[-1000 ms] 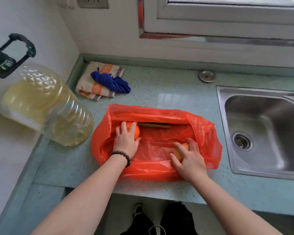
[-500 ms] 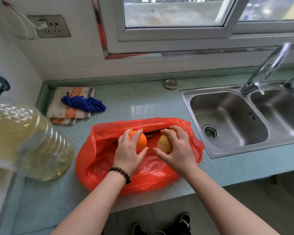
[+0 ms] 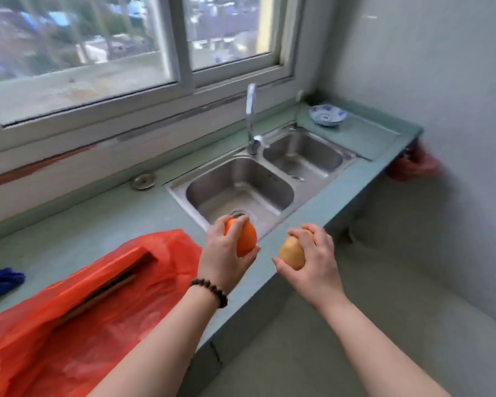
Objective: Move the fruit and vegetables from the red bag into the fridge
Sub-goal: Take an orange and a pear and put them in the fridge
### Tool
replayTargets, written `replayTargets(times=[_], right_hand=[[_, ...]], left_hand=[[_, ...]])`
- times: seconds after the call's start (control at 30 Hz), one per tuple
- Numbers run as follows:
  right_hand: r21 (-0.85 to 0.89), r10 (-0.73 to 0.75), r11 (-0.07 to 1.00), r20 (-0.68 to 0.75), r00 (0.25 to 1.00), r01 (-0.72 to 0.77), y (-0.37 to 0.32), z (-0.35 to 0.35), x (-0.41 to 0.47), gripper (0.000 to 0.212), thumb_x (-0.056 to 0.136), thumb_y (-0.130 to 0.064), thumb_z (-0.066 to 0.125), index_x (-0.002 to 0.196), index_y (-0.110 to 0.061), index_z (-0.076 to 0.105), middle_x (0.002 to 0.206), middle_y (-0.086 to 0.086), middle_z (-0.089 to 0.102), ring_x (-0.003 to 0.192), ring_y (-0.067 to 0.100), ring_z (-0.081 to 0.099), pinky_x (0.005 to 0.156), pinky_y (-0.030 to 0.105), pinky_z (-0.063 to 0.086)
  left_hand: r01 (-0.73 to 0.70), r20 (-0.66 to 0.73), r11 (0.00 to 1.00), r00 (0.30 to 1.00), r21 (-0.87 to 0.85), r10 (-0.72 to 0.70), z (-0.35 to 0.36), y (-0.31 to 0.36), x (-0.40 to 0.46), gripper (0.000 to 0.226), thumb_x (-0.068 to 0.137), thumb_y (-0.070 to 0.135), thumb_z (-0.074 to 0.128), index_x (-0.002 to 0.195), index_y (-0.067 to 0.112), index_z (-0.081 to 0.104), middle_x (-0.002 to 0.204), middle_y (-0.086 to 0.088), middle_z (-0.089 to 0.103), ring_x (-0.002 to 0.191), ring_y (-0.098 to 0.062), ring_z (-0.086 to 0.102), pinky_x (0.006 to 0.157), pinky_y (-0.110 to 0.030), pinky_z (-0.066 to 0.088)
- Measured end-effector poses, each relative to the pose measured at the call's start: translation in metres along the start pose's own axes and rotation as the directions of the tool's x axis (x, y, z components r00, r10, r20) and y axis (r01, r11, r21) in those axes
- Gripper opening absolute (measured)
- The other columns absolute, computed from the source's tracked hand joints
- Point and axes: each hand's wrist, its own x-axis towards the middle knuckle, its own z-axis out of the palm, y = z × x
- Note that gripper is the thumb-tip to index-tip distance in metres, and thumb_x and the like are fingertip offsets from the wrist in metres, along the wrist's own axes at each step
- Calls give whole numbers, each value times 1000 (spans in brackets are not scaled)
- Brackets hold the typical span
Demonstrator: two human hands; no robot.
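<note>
My left hand [image 3: 222,253] grips an orange [image 3: 245,239] in the air, over the front edge of the counter near the sink. My right hand [image 3: 312,260] grips a yellow-brown round fruit or vegetable [image 3: 291,252], held beyond the counter edge over the floor. The red plastic bag [image 3: 69,319] lies open on the counter at lower left, with a long brownish item [image 3: 106,290] still inside it. No fridge is in view.
A steel double sink [image 3: 241,190] with a tall tap [image 3: 251,118] sits in the green counter [image 3: 98,224]. A blue-patterned dish [image 3: 327,116] stands at the counter's far right end. A blue cloth [image 3: 0,282] shows at the left edge. Grey floor lies to the right.
Both hands have lifted out of the red bag, each with its item, and moved right past the counter edge. The view has swung right and up, away from the oil bottle.
</note>
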Motion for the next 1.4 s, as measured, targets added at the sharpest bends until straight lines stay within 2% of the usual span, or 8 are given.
replayTargets(times=[0.1, 0.23, 0.5, 0.8, 0.93, 1.07, 1.27, 1.4], right_hand=[[-13, 123, 992, -157, 980, -126, 64, -58, -28, 55, 67, -51, 67, 115, -27, 57, 132, 0, 40, 121, 18, 34, 98, 27, 35], [-43, 266, 953, -361, 894, -301, 152, -146, -77, 54, 67, -50, 67, 113, -24, 58, 129, 2, 43, 118, 19, 38, 93, 26, 40], [-102, 361, 800, -705, 611, -591, 283, -314, -210, 54, 66, -53, 62, 110, -22, 59, 121, 4, 47, 109, 23, 43, 87, 29, 43], [33, 364, 584, -904, 225, -811, 342, -430, -344, 53, 66, -51, 63, 111, -23, 59, 120, 5, 47, 110, 24, 45, 86, 30, 45], [68, 349, 484, -929, 121, -873, 362, -462, -385, 55, 66, -50, 65, 113, -24, 58, 122, 3, 46, 112, 23, 43, 83, 24, 41], [103, 325, 415, -945, 41, -904, 398, -497, -414, 54, 68, -51, 66, 115, -25, 56, 123, 0, 44, 113, 21, 41, 80, 26, 44], [121, 254, 353, -967, -29, -928, 483, -581, -424, 54, 67, -41, 74, 115, -22, 58, 125, 5, 45, 112, 24, 43, 84, 25, 37], [117, 188, 333, -981, -56, -936, 535, -667, -423, 55, 66, -44, 73, 115, -22, 60, 127, 7, 46, 113, 26, 44, 87, 28, 41]], left_hand=[[-126, 110, 989, 985, -74, 133, 64, 74, 8, 66, 71, 38, 75, 130, 28, 47, 128, -3, 44, 117, -24, 43, 97, -31, 41], [-301, 215, 941, 919, -156, 330, 148, 190, -2, 67, 72, 42, 74, 131, 33, 44, 132, -1, 41, 119, -23, 42, 92, -33, 44], [-569, 313, 737, 671, -365, 672, 301, 409, -69, 64, 71, 38, 74, 128, 31, 47, 128, -2, 44, 113, -27, 45, 88, -34, 46], [-619, 385, 517, 347, -591, 855, 397, 574, -175, 65, 73, 43, 73, 130, 32, 45, 128, 1, 43, 117, -24, 43, 88, -35, 48], [-606, 399, 438, 208, -664, 893, 432, 627, -215, 65, 73, 45, 72, 131, 34, 44, 129, 2, 42, 117, -22, 42, 90, -34, 46], [-579, 389, 364, 86, -730, 917, 474, 680, -241, 65, 74, 46, 70, 132, 34, 42, 129, 4, 41, 117, -22, 41, 92, -34, 46], [-553, 331, 272, -7, -787, 943, 550, 790, -245, 66, 76, 49, 67, 134, 34, 39, 130, 4, 39, 119, -21, 41, 93, -32, 46], [-488, 276, 254, 28, -835, 961, 589, 890, -235, 76, 74, 44, 71, 138, 27, 34, 131, 2, 43, 119, -22, 43, 94, -37, 46]])
